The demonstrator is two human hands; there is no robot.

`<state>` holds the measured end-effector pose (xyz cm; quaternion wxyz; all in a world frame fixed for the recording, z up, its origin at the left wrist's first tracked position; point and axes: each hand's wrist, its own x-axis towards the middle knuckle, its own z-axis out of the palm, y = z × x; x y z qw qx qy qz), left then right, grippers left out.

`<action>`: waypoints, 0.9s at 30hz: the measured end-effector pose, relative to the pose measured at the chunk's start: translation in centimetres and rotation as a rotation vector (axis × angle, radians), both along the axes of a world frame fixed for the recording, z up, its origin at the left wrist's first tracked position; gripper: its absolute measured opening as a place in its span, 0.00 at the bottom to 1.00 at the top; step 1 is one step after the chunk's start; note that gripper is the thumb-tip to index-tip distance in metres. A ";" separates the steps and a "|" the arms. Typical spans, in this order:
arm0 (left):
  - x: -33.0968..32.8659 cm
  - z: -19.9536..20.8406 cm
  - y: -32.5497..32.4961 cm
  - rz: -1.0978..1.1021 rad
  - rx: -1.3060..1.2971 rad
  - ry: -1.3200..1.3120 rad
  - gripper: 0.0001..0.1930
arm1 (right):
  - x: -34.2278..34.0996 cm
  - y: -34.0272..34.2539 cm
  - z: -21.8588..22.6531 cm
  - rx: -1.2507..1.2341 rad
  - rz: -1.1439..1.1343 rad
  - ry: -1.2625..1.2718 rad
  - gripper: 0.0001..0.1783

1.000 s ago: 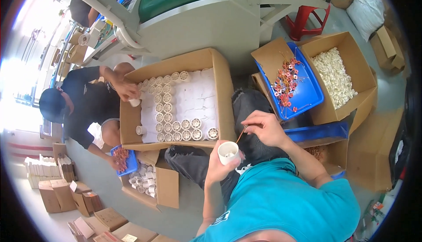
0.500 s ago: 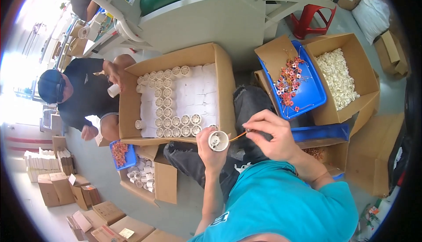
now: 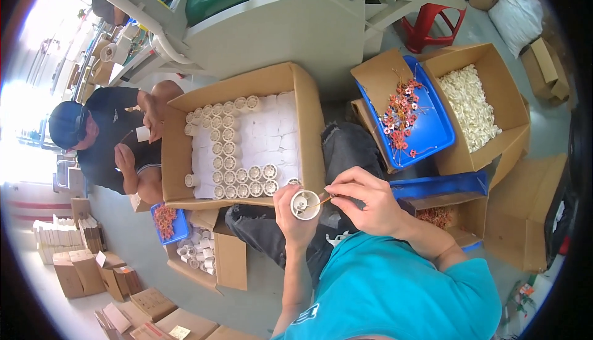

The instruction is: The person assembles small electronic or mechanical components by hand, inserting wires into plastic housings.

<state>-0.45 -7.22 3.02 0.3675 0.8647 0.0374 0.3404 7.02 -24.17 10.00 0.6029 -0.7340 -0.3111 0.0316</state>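
Note:
My left hand [image 3: 290,219] is wrapped around a white round plastic housing [image 3: 305,214], its open end facing up. Small fittings show inside it. Between the thumb and fingers of my right hand [image 3: 364,201] is pinched a thin orange-yellow wire [image 3: 323,201], which runs to the housing's mouth. Whatever sits at the pinched end is mostly hidden by the fingertips. Just beyond my left hand stands a large cardboard box [image 3: 315,136] with a layer of similar white housings [image 3: 255,173] set in rows over a white layer.
Right of my legs, a blue tray [image 3: 438,136] holds red wired parts [image 3: 404,108]. Beside it is a carton of small white pieces [image 3: 469,108]. At left, a co-worker [image 3: 111,130] holds a white housing. A smaller blue tray [image 3: 180,226] and a carton of white housings [image 3: 196,250] stand nearby.
My right hand has moved left, closer to the housing, so less wire shows between them. The co-worker's two hands have come nearer each other around a white housing. The view has shifted slightly.

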 end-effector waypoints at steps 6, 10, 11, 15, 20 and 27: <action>0.5 0.7 -0.7 -0.113 -0.101 0.065 0.26 | 0.0 0.9 -1.2 -0.039 0.062 -0.048 0.11; 1.0 1.1 -1.4 -0.144 -0.070 0.077 0.24 | 0.1 1.9 -1.4 -0.069 0.044 -0.159 0.13; 1.1 1.0 -1.5 -0.147 -0.069 0.076 0.24 | 0.2 2.0 -1.7 -0.079 0.079 -0.130 0.12; 1.2 1.4 -1.7 -0.173 -0.057 0.083 0.23 | 0.4 1.9 -1.9 -0.122 0.097 -0.114 0.11; 1.0 1.7 -1.8 -0.212 -0.092 0.139 0.23 | -0.1 1.3 -2.0 -0.250 0.052 -0.012 0.10; 1.0 1.5 -1.6 -0.251 -0.148 0.143 0.24 | 0.0 1.1 -1.5 -0.225 0.090 0.079 0.10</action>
